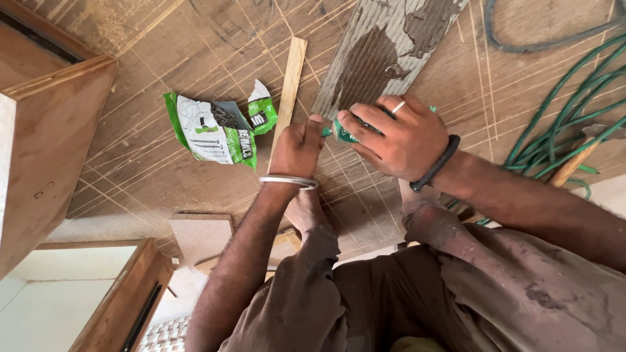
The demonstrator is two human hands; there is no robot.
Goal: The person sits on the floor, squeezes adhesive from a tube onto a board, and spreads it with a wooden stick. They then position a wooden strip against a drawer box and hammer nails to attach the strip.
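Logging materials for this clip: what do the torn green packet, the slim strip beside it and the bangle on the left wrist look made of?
Torn green packet: thin printed plastic film, probably; glossy, crumpled, ragged edge.
Slim strip: pale bare wood, unfinished, faint grain.
Bangle: polished silvery metal, bright glint along its rim.

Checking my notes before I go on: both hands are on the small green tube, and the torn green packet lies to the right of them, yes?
Not quite. In the head view the torn green packet lies left of the hands, beside the wooden strip. Left hand and right hand do meet at the green tube.
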